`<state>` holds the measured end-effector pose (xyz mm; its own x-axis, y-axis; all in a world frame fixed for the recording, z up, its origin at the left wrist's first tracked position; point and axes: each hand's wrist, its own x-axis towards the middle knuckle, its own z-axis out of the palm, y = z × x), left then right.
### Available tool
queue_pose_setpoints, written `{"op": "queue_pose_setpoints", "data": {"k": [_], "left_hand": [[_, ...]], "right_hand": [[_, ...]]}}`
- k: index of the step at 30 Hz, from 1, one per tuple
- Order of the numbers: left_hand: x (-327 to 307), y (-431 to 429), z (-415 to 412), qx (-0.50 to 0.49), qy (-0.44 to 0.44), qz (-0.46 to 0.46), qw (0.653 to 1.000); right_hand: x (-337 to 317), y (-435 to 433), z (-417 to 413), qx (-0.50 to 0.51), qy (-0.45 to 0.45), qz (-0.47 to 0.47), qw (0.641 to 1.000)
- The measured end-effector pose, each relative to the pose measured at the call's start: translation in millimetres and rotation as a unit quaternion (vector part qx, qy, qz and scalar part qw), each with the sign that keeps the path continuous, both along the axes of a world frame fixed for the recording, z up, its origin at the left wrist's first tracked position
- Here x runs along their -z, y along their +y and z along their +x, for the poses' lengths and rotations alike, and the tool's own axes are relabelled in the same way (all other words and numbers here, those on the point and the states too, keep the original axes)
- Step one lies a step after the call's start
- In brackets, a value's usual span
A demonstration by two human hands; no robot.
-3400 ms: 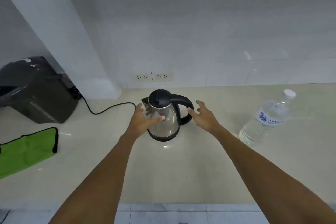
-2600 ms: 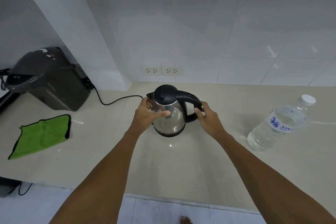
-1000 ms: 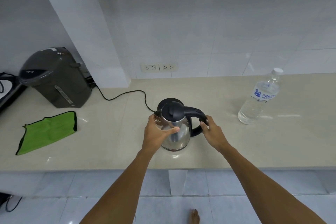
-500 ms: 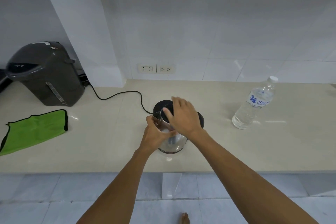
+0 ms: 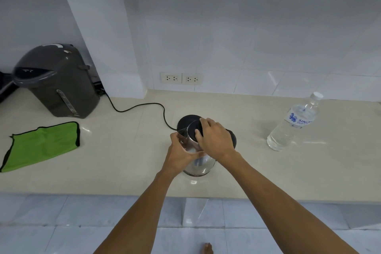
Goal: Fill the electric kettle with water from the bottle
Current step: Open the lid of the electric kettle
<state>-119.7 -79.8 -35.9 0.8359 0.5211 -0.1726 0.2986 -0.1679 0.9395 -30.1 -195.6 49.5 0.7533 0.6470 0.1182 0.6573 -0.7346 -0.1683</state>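
A steel electric kettle (image 5: pixel 201 164) with a black lid (image 5: pixel 192 129) and black handle stands near the counter's front edge. My left hand (image 5: pixel 181 155) grips its steel body from the left. My right hand (image 5: pixel 215 140) lies over the top, fingers on the lid, hiding most of the handle. Behind the kettle sits its round black base (image 5: pixel 186 120) with a black cord (image 5: pixel 140 107). A clear water bottle (image 5: pixel 293 125) with a white cap and blue label stands upright to the right, apart from both hands.
A dark grey hot-water dispenser (image 5: pixel 56 80) stands at the back left, a green cloth (image 5: pixel 42 145) lies in front of it. Two wall sockets (image 5: pixel 181 78) sit above the beige counter (image 5: pixel 123 161). A bare toe (image 5: pixel 207 248) shows on the tiled floor.
The kettle came off its base toward the counter's front edge. My right hand left the handle and moved onto the lid. My left hand kept its hold on the body.
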Motion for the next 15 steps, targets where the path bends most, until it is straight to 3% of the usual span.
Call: {"op": "queue_pose_setpoints", "data": {"k": [10, 15], "left_hand": [[1, 1, 0, -0.003, -0.003, -0.004, 1.000], [-1, 1, -2, -0.002, 0.000, -0.001, 1.000]], "right_hand": [[-9, -2, 6, -0.028, 0.044, 0.023, 0.998], [-20, -7, 9, -0.006, 0.077, 0.081, 0.994]]}}
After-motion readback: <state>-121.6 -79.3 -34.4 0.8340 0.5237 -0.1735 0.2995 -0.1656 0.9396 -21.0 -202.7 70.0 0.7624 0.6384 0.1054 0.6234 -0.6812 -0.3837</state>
